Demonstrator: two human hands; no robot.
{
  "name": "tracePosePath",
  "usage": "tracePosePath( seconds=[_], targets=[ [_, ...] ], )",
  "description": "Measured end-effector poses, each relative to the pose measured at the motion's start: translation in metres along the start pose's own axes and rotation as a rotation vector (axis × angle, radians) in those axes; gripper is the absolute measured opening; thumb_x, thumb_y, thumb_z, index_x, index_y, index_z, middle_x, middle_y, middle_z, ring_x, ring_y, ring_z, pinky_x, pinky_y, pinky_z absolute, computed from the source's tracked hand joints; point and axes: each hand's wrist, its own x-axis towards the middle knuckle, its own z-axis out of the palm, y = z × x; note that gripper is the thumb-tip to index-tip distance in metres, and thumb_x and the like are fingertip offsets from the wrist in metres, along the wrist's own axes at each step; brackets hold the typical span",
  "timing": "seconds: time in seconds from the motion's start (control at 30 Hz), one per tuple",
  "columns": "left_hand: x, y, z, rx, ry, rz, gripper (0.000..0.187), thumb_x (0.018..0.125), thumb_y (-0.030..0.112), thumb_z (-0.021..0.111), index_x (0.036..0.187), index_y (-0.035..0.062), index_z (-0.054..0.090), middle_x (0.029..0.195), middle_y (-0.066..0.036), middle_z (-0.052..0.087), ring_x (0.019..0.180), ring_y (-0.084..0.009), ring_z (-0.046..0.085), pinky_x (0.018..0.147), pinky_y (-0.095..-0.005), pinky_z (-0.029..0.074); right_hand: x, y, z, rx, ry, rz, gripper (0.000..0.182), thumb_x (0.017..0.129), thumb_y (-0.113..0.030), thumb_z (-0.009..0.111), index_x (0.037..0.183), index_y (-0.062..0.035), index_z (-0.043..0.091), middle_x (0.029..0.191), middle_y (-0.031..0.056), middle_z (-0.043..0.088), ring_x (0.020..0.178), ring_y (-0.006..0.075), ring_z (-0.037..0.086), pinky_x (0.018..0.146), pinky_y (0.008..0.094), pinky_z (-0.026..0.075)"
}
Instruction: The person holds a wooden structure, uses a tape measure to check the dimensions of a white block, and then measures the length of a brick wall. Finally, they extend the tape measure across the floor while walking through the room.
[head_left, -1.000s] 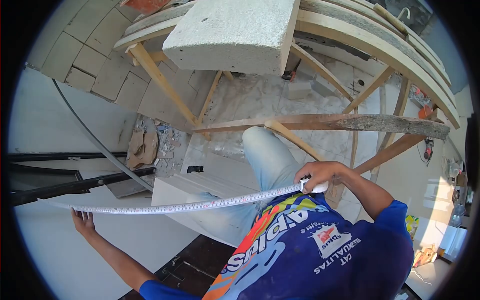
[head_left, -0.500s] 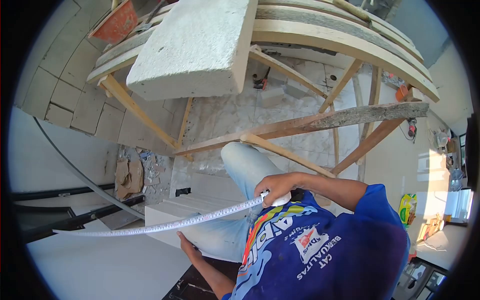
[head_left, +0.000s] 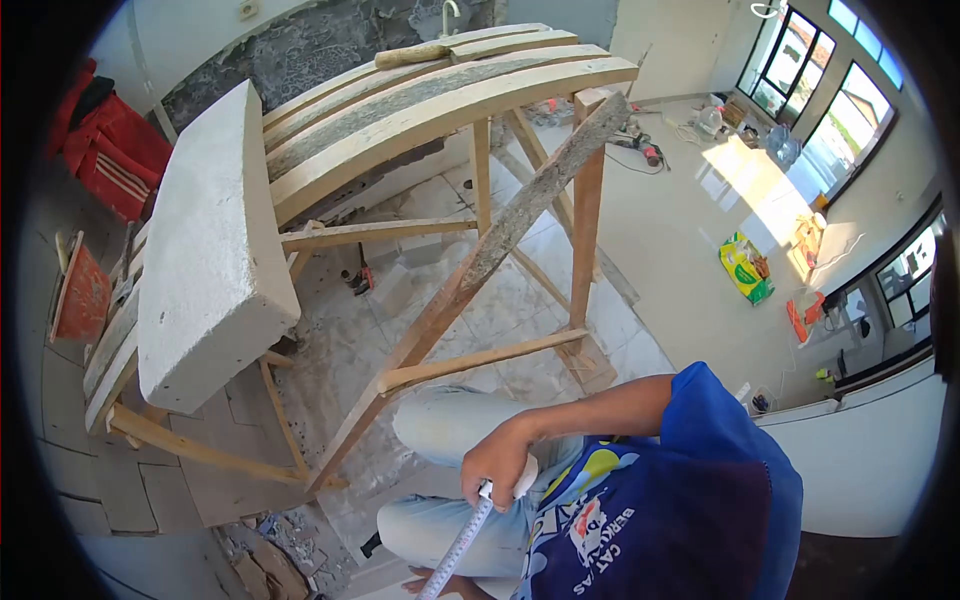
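Note:
My right hand (head_left: pixel 500 462) is closed around the white case of a tape measure (head_left: pixel 527 477), held just above my lap. Its pale blade (head_left: pixel 458 552) runs out down and to the left, past the bottom of the view. Low beside my knee, my left hand (head_left: pixel 455 586) shows only in part behind the blade. Its visible fingers look stretched out and apart, with nothing seen in them. Ahead of me, a thick white concrete block (head_left: pixel 210 250) lies across the wooden bench (head_left: pixel 430 128), its near end overhanging the front edge.
A slanting timber brace (head_left: pixel 480 265) crosses in front of my knees. A wooden-handled tool (head_left: pixel 412 56) lies on the bench, and an orange tub (head_left: pixel 82 300) stands at its left end. Rubble (head_left: pixel 285 545) is at lower left. A yellow-green bag (head_left: pixel 745 268) lies on the right floor.
My view has swung to the right and up, showing more of the room. The tape's blade, earlier stretching far left, now points down toward the bottom edge. My right hand keeps its hold.

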Motion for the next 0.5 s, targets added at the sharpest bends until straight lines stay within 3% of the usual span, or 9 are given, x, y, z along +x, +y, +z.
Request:
tracePosePath(
  seconds=[0.03,0.07,0.13,0.17,0.27,0.4,0.5],
  targets=[
    [-0.008,0.002,0.008,0.185,0.111,0.094,0.081,0.089,0.052,0.059,0.145,0.0011,0.032,0.141,-0.047,0.023,0.128,-0.0638,0.029,0.088,-0.0724,0.040,-0.002,0.001,0.011,0.011,0.003,0.005,0.044,0.067,-0.022,0.072,0.100,0.0062,0.066,0.092,0.0191,0.065,0.089,0.0288,0.063,0.077,0.0375,0.047],
    [0.002,0.037,-0.021,0.179,0.091,0.119,0.081,0.089,0.052,0.059,0.145,0.0011,0.032,0.141,-0.047,0.023,0.128,-0.0638,0.029,0.088,-0.0724,0.040,-0.002,0.002,0.024,0.029,-0.009,0.003,0.044,0.066,-0.022,0.072,0.099,0.0062,0.066,0.092,0.0192,0.065,0.089,0.0295,0.063,0.077,0.0379,0.047],
    [0.025,0.085,-0.097,0.340,-0.198,-0.292,0.045,0.096,0.040,0.051,0.129,0.0102,0.054,0.148,-0.023,0.036,0.138,-0.0359,0.034,0.108,-0.0535,0.032,-0.001,0.005,0.048,0.020,0.019,-0.004,0.044,0.066,-0.023,0.072,0.099,0.0059,0.066,0.092,0.0189,0.065,0.089,0.0309,0.062,0.077,0.0394,0.047],
    [0.021,0.071,-0.078,0.327,-0.183,-0.309,0.041,0.094,0.043,0.048,0.127,0.0190,0.055,0.152,-0.020,0.031,0.141,-0.0334,0.030,0.109,-0.0544,0.030,0.001,0.009,0.059,0.030,0.026,-0.005,0.044,0.066,-0.023,0.071,0.098,0.0055,0.066,0.092,0.0187,0.064,0.090,0.0309,0.062,0.077,0.0396,0.047],
    [0.016,0.063,-0.066,0.276,-0.173,-0.324,0.041,0.095,0.041,0.043,0.127,0.0177,0.054,0.155,-0.022,0.023,0.145,-0.0346,0.020,0.105,-0.0599,0.026,0.006,0.010,0.085,0.035,0.044,0.010,0.042,0.065,-0.024,0.071,0.097,0.0026,0.067,0.093,0.0179,0.065,0.089,0.0319,0.062,0.076,0.0408,0.048],
    [0.012,0.055,-0.055,0.180,-0.091,-0.304,0.037,0.093,0.033,0.046,0.126,0.0186,0.055,0.155,-0.024,0.021,0.145,-0.0357,0.019,0.104,-0.0647,0.023,0.016,0.020,0.107,0.020,0.065,0.004,0.042,0.065,-0.024,0.071,0.098,0.0011,0.068,0.093,0.0182,0.066,0.089,0.0328,0.063,0.076,0.0416,0.048],
    [0.015,0.056,-0.061,0.192,-0.147,-0.308,0.036,0.092,0.033,0.048,0.126,0.0199,0.054,0.155,-0.024,0.021,0.145,-0.0360,0.019,0.103,-0.0661,0.023,0.023,0.022,0.114,0.020,0.060,0.013,0.044,0.064,-0.024,0.072,0.100,0.0010,0.068,0.094,0.0189,0.067,0.090,0.0324,0.063,0.076,0.0415,0.049]
  ],
)
